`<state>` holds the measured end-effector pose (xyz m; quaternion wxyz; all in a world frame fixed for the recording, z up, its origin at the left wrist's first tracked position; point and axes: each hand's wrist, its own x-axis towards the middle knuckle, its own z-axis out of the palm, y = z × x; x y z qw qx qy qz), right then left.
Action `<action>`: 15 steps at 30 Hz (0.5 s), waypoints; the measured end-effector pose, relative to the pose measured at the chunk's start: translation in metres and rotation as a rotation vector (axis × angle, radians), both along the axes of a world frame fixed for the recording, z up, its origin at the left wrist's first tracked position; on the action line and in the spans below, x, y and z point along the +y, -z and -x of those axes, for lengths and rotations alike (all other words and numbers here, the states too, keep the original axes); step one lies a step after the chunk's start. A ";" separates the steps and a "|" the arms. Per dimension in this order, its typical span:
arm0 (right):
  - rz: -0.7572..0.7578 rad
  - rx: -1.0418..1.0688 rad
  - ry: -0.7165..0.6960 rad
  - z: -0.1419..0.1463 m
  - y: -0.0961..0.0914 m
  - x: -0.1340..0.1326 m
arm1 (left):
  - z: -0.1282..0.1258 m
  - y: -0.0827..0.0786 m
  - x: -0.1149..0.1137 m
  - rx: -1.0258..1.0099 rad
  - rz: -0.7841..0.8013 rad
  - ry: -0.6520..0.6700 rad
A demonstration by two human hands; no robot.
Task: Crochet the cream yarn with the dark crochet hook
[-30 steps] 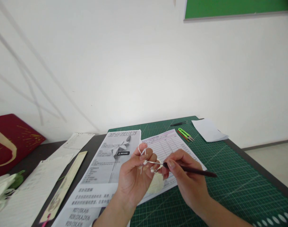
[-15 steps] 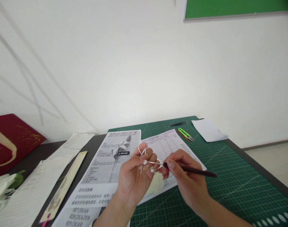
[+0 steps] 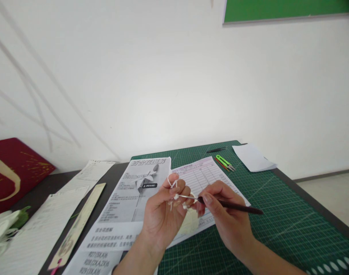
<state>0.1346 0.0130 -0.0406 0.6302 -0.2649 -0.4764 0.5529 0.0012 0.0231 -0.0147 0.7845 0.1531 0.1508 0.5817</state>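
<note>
My left hand (image 3: 163, 214) is raised over the papers, fingers curled, with white yarn (image 3: 172, 182) looped round the forefinger and pinched. My right hand (image 3: 224, 212) grips a dark-handled crochet hook (image 3: 234, 207) like a pencil; its metal tip points left into the yarn between both hands. A pale cream yarn ball (image 3: 188, 225) lies on the paper just under the hands, partly hidden by them.
A green cutting mat (image 3: 277, 214) covers the table's right half. Printed sheets (image 3: 128, 206) lie under the hands. Green snips (image 3: 224, 161), a dark tool (image 3: 216, 150) and white paper (image 3: 253, 157) sit far right. A red bag (image 3: 11, 172), ruler (image 3: 77, 225) and white flower (image 3: 2, 229) lie left.
</note>
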 end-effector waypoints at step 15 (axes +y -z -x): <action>-0.013 -0.034 0.014 0.000 -0.001 -0.001 | 0.000 0.001 0.000 0.010 0.007 -0.003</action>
